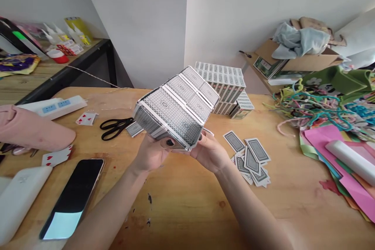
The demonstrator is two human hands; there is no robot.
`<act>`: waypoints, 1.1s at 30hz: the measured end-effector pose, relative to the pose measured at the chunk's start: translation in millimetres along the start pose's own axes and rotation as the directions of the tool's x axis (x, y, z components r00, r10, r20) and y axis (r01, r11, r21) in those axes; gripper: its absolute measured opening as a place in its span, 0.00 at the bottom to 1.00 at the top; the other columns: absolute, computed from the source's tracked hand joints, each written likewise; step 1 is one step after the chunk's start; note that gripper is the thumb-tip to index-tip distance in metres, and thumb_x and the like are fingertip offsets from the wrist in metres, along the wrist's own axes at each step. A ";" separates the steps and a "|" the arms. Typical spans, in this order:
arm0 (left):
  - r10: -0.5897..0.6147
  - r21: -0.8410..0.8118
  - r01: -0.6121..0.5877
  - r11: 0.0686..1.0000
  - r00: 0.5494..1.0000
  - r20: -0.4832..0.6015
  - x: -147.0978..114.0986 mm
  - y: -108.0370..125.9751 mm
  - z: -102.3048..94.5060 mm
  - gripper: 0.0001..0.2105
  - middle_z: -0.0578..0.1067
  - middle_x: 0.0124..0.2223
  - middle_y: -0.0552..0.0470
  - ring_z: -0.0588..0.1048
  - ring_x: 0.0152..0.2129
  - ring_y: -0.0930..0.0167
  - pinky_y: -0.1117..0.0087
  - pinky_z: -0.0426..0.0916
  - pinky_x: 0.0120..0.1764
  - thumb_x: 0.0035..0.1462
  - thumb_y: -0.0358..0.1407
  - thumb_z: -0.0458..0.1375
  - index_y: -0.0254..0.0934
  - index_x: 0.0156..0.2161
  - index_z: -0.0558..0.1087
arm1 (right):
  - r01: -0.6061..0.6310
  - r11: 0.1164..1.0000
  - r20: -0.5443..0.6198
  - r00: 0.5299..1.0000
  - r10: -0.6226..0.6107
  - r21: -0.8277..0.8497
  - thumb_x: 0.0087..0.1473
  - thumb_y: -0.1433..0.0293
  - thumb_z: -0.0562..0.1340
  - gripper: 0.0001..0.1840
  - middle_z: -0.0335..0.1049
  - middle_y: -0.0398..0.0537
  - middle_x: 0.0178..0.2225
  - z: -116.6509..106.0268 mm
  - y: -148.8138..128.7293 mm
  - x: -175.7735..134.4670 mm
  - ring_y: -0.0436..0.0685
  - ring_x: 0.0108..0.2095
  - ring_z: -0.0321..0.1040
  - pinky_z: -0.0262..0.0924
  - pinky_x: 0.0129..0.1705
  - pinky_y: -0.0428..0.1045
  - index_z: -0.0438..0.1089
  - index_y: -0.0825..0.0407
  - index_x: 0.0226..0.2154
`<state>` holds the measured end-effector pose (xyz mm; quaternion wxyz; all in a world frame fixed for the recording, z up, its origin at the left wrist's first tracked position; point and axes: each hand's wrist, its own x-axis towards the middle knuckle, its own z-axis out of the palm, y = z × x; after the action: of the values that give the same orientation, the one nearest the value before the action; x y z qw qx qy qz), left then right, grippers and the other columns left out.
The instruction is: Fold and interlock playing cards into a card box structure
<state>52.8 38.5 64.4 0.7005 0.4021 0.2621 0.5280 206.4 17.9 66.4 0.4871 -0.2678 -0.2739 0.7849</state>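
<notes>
A box covered in playing cards is held tilted above the table, its patterned card backs showing. My left hand grips its lower left edge, thumb against the side. At the lower right corner my right hand is closed on the same box, its fingers partly hidden behind it. Loose playing cards lie face down in a scattered pile right of my right hand. Black-handled scissors rest left of the box, beside a face-down card.
Behind the box stand stacked card packs. On the left are a phone, a power strip, a pink roll and a white case. Coloured yarn and paper sheets cover the right side. Glue bottles stand on a side shelf.
</notes>
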 end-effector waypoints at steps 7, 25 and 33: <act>0.005 0.058 -0.002 0.998 0.999 -0.050 -1.4 -2.4 -3.9 0.18 0.78 0.32 0.54 0.77 0.39 0.60 0.60 0.74 0.38 0.36 0.36 0.70 0.45 0.37 0.74 | 0.083 0.996 -0.069 0.994 -0.084 -0.013 0.46 0.63 0.67 0.14 0.75 0.48 0.41 9.3 7.5 -1.9 0.56 0.39 0.71 0.67 0.45 0.56 0.74 0.51 0.37; -0.095 0.016 0.095 0.995 0.995 -0.020 -0.3 -6.5 9.0 0.14 0.79 0.31 0.52 0.77 0.39 0.58 0.58 0.75 0.35 0.37 0.39 0.70 0.43 0.33 0.75 | -0.035 0.979 -0.194 0.978 0.075 0.202 0.52 0.57 0.60 0.14 0.76 0.44 0.38 12.8 -0.3 -0.6 0.57 0.38 0.72 0.67 0.44 0.58 0.71 0.48 0.38; -0.037 -0.026 0.037 0.999 0.999 0.010 -1.5 -15.4 3.3 0.13 0.80 0.36 0.54 0.77 0.42 0.62 0.59 0.75 0.41 0.42 0.39 0.69 0.47 0.37 0.77 | 0.024 0.991 -0.169 0.986 -0.002 0.133 0.51 0.61 0.63 0.11 0.76 0.45 0.43 13.4 -0.6 -4.5 0.56 0.40 0.72 0.65 0.46 0.57 0.73 0.48 0.36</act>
<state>63.1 34.3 53.1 0.7166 0.3905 0.2595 0.5164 199.2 11.7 76.9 0.5306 -0.2978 -0.1797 0.7729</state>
